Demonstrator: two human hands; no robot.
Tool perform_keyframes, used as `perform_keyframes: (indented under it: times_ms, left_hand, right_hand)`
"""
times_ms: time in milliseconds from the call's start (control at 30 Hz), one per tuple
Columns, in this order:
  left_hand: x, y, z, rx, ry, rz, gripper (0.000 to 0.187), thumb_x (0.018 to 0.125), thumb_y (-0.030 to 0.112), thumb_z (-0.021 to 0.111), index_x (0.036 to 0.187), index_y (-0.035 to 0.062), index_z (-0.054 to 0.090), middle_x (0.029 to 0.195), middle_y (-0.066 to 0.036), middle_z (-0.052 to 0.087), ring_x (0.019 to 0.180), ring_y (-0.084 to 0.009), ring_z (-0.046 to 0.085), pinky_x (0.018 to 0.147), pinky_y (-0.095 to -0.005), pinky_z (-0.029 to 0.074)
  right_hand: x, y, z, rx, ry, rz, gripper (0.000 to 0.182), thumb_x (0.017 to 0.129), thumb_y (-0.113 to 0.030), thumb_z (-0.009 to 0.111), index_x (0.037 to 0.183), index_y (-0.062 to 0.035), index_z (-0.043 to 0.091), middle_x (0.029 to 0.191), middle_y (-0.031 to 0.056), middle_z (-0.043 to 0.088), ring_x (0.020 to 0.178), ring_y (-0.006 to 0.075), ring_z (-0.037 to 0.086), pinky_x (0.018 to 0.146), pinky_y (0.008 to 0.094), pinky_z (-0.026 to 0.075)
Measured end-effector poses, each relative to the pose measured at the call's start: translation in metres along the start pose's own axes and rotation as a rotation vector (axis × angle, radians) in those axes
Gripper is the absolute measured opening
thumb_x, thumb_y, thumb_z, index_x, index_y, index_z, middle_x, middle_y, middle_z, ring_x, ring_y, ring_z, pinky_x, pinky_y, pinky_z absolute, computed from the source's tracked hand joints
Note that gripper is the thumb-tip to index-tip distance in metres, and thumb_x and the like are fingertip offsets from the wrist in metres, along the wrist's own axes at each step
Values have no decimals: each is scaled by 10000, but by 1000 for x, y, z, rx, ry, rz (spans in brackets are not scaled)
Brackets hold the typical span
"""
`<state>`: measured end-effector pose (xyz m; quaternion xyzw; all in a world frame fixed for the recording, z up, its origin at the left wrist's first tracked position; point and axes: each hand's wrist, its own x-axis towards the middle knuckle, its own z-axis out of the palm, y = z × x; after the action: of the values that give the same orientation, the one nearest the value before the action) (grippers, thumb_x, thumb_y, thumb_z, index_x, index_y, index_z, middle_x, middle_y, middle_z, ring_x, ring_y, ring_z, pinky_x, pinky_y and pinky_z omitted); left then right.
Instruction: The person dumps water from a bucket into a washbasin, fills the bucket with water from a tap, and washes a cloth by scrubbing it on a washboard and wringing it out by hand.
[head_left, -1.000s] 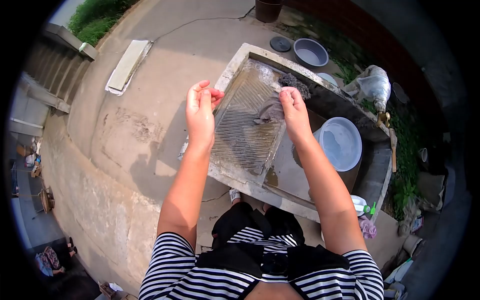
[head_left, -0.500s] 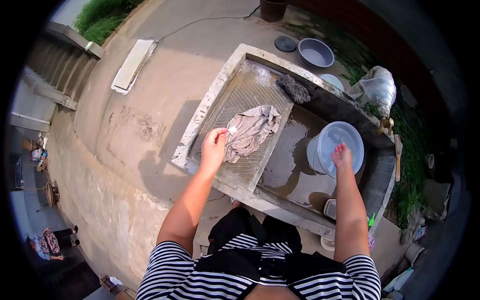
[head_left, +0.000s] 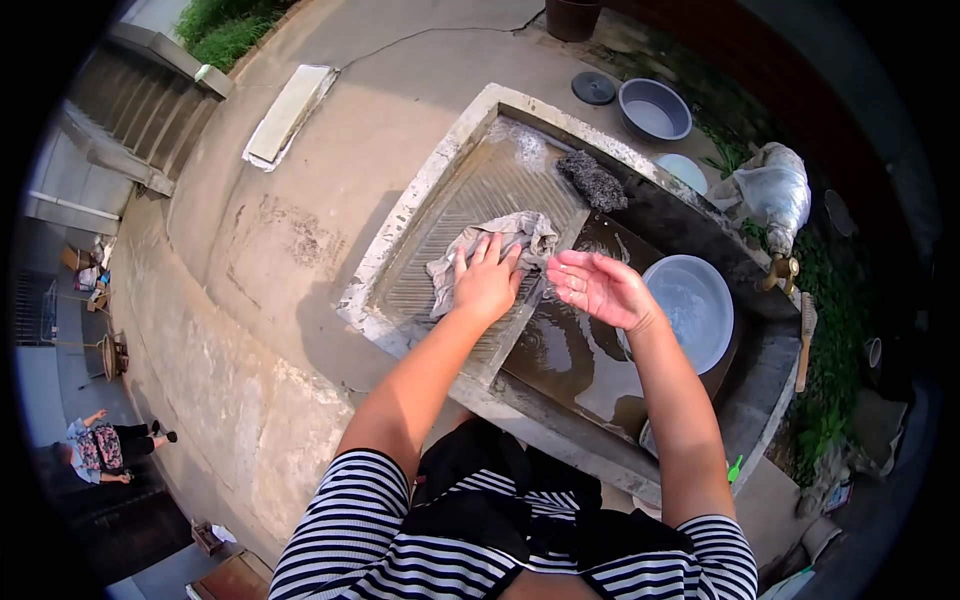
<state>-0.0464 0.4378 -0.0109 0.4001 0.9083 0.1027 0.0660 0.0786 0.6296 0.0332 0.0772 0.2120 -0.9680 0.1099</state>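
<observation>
Outdoors, left hand (head_left: pixel 487 283) pressed flat, fingers spread, on a crumpled grey cloth (head_left: pixel 500 245) lying on the ribbed washboard slope (head_left: pixel 440 255) of a concrete wash basin (head_left: pixel 420 195). Right hand (head_left: pixel 600 288) open, palm up, fingers loosely spread, holding nothing, hovering just beside the cloth over the murky water (head_left: pixel 570 355) in the basin's lower half. Pale blue plastic tub (head_left: pixel 700 310) sits in that water near the right hand. Dark scrubber, possibly steel wool (head_left: pixel 592 180), rests at the washboard's far end, apart from the cloth. Grey bowl (head_left: pixel 655 108) and dark round lid (head_left: pixel 594 88) on the ground beyond the basin.
</observation>
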Motion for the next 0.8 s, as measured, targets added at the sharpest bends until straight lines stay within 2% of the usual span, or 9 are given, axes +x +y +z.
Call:
perform_keyframes:
  times_ms: [167,267,367,433,533,600,667,733,800]
  left_hand:
    - [4,1,2,81,-108,-22,478,918,387,388,1362,210,402,1444,-104,324,1354,-244,257,1093,-511,142]
    - [4,-1,2,72,-73,14,467,924,387,385,1354,209,414,1438,-106,332,1346,-250,270,1090,-510,153]
    - [4,-1,3,83,-52,17,463,927,390,382,1348,204,422,1432,-106,341,1337,-253,283,1086,-510,165]
    - [3,-1,6,76,-42,16,463,926,388,385,1347,201,423,1431,-107,342,1336,-253,286,1084,-512,169]
    - [4,-3,7,72,-28,26,462,925,385,388,1346,196,424,1430,-109,343,1335,-255,289,1080,-515,175]
    - [5,-4,7,68,-26,36,462,925,384,388,1345,193,425,1430,-110,343,1335,-256,289,1079,-515,178]
    - [6,-5,7,69,19,47,448,920,370,406,1326,186,447,1417,-115,362,1323,-257,310,1075,-510,192]
    - [2,-3,6,58,-15,49,455,920,364,410,1340,190,429,1434,-125,335,1330,-261,302,1076,-504,198]
    - [2,-5,7,18,-13,50,466,908,360,436,1336,175,433,1431,-128,340,1328,-263,304,1077,-494,203]
  right_hand:
    - [-2,-8,-28,-97,444,-322,297,934,-227,485,1116,-2,549,1118,123,594,1012,215,575,847,327,479]
    - [-57,-13,-130,32,1055,-546,141,879,-222,540,951,-114,595,859,3,587,782,141,546,732,294,452]
    - [-115,-4,-224,153,1585,-588,159,863,-237,533,942,-113,595,927,8,583,905,171,522,792,339,424]
    - [-144,16,-279,29,1518,-796,224,868,-271,523,973,-87,596,988,15,594,1001,204,515,841,359,416]
    - [-139,20,-267,15,1630,-649,326,885,-317,499,1058,-54,584,1045,46,599,1057,234,513,913,369,399]
    - [-128,7,-209,335,886,-498,348,912,-287,478,1112,-14,560,1157,135,571,1076,253,545,914,393,449]
    - [-88,-4,-160,391,96,-219,339,929,-290,457,1018,-1,611,1118,179,606,1035,289,597,870,401,500]
    - [-39,-6,-74,71,162,-3,373,930,-317,466,946,14,635,1040,180,641,981,296,627,857,402,518]
    - [4,0,-1,-257,131,123,344,941,-264,469,1044,36,605,1059,176,632,1010,290,615,881,417,498]
